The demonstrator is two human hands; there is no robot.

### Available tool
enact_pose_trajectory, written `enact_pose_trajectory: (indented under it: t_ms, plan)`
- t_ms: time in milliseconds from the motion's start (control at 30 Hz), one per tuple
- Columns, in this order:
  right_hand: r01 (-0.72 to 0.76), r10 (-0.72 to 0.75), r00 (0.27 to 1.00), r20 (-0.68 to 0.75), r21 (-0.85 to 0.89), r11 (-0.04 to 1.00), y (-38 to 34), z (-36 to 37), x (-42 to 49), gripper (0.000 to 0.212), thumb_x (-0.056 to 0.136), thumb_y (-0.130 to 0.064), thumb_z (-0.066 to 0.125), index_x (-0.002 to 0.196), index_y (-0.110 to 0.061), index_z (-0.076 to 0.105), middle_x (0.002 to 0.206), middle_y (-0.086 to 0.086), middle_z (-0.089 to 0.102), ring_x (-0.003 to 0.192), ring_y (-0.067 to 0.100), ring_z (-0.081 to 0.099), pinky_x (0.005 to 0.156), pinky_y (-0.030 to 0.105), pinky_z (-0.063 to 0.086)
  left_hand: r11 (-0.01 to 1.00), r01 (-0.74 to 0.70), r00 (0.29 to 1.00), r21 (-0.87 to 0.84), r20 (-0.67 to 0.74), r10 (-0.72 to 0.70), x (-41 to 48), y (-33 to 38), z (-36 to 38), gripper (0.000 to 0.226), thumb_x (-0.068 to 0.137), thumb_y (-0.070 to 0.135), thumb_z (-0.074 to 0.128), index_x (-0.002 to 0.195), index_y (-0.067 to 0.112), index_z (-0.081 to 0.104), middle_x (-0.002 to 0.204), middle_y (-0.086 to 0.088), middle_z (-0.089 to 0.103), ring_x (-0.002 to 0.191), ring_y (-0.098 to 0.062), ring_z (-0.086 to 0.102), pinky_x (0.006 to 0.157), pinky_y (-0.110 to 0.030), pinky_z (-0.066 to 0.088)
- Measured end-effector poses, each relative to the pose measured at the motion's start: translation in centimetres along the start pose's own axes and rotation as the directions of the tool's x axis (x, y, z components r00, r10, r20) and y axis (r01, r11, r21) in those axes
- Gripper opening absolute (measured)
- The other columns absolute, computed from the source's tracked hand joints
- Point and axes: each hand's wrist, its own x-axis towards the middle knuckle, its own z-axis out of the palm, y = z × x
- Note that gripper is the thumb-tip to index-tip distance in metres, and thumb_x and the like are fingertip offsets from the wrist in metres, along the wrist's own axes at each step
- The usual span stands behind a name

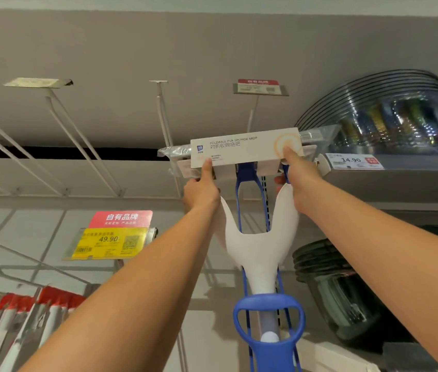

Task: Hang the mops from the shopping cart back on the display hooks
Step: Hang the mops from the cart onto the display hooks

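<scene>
A white and blue sponge mop (259, 253) is raised overhead, its head wrapped in a white card sleeve (242, 149) printed "Foldable PVA Sponge Mop". My left hand (201, 187) grips the left end of the mop head, thumb on the sleeve. My right hand (299, 181) grips the right end, thumb pressed on the sleeve's orange circle. The blue wringer handle (268, 326) hangs below, near the camera. The mop head sits just under a white display hook (251, 116) with a red-topped price tag (259, 87). Whether the mop hangs on the hook is hidden behind the sleeve.
Bare white hooks (162, 114) (78, 140) jut out to the left. A yellow and red price tag (113, 237) reads 49.90. Red and white mops (24, 318) hang at lower left. A shelf (400, 173) at right carries stacked glass lids (389, 114); more lids (338, 291) sit beneath it.
</scene>
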Motion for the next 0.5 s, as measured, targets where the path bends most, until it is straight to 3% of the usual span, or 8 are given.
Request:
enact_pose_trajectory:
  t_ms: [67, 100, 200, 267, 333, 433, 500]
  plan:
    - [-0.021, 0.021, 1.0, 0.009, 0.02, 1.0, 0.9, -0.2, 0.3, 0.026, 0.092, -0.048, 0.055, 0.09, -0.022, 0.06, 0.088, -0.001, 0.066, 0.066, 0.014, 0.058, 0.086, 0.037, 0.05, 0.999, 0.013, 1.0, 0.03, -0.013, -0.013, 0.7, -0.7, 0.2, 0.084, 0.039, 0.087, 0.04, 0.086, 0.023, 0.066, 0.094, -0.007, 0.07, 0.096, -0.033, 0.065, 0.088, -0.049, 0.053]
    - [-0.026, 0.026, 1.0, 0.009, 0.031, 0.999, 1.3, -0.2, 0.5, 0.025, 0.093, -0.047, 0.055, 0.088, -0.022, 0.06, 0.087, -0.001, 0.066, 0.065, 0.013, 0.057, 0.084, 0.036, 0.05, 0.999, 0.016, 1.0, 0.038, -0.01, -0.015, 0.9, -0.8, 0.2, 0.078, 0.041, 0.086, 0.041, 0.084, 0.025, 0.065, 0.097, -0.009, 0.07, 0.097, -0.034, 0.065, 0.089, -0.049, 0.053]
    - [-0.043, 0.043, 0.999, 0.0, 0.065, 0.997, 2.1, 0.2, 0.8, 0.025, 0.094, -0.045, 0.054, 0.083, -0.022, 0.057, 0.082, -0.003, 0.062, 0.063, 0.012, 0.056, 0.082, 0.034, 0.051, 0.999, 0.001, 1.0, 0.054, -0.019, 0.0, 0.6, -0.7, -0.1, 0.05, 0.069, 0.075, 0.048, 0.071, 0.026, 0.056, 0.096, -0.012, 0.069, 0.094, -0.037, 0.065, 0.089, -0.048, 0.052]
    - [-0.05, 0.051, 0.999, -0.008, 0.076, 0.996, 3.0, 0.4, 1.0, 0.026, 0.094, -0.046, 0.052, 0.09, -0.022, 0.057, 0.082, -0.005, 0.06, 0.064, 0.011, 0.055, 0.08, 0.033, 0.049, 0.998, -0.023, 0.999, 0.054, -0.039, 0.025, 0.5, -1.0, -0.2, 0.043, 0.081, 0.068, 0.05, 0.069, 0.027, 0.054, 0.095, -0.012, 0.068, 0.095, -0.037, 0.065, 0.09, -0.049, 0.052]
    - [-0.06, 0.061, 0.998, -0.016, 0.074, 0.995, 3.9, 0.6, 1.1, 0.027, 0.094, -0.049, 0.05, 0.093, -0.023, 0.055, 0.084, -0.005, 0.059, 0.068, 0.011, 0.055, 0.082, 0.033, 0.047, 0.997, -0.051, 0.998, 0.066, -0.039, 0.053, 0.5, -1.5, -0.2, 0.039, 0.086, 0.064, 0.049, 0.072, 0.028, 0.054, 0.098, -0.012, 0.068, 0.096, -0.037, 0.064, 0.091, -0.049, 0.051]
    - [-0.073, 0.075, 0.997, -0.022, 0.085, 0.994, 5.3, 1.0, 1.6, 0.029, 0.094, -0.05, 0.05, 0.081, -0.025, 0.054, 0.087, -0.003, 0.06, 0.073, 0.013, 0.056, 0.09, 0.037, 0.049, 0.993, -0.075, 0.997, 0.089, -0.017, 0.077, 1.4, -2.8, -0.3, 0.037, 0.089, 0.064, 0.045, 0.086, 0.029, 0.059, 0.103, -0.011, 0.068, 0.097, -0.035, 0.065, 0.093, -0.049, 0.049]
    - [-0.064, 0.067, 0.997, -0.034, 0.085, 0.994, 6.1, 1.3, 1.8, 0.029, 0.094, -0.05, 0.049, 0.086, -0.023, 0.056, 0.088, -0.003, 0.06, 0.074, 0.012, 0.057, 0.092, 0.039, 0.049, 0.992, -0.083, 0.996, 0.093, -0.008, 0.084, 2.1, -4.0, -0.4, 0.04, 0.089, 0.065, 0.044, 0.086, 0.028, 0.059, 0.1, -0.008, 0.068, 0.096, -0.034, 0.065, 0.093, -0.048, 0.049]
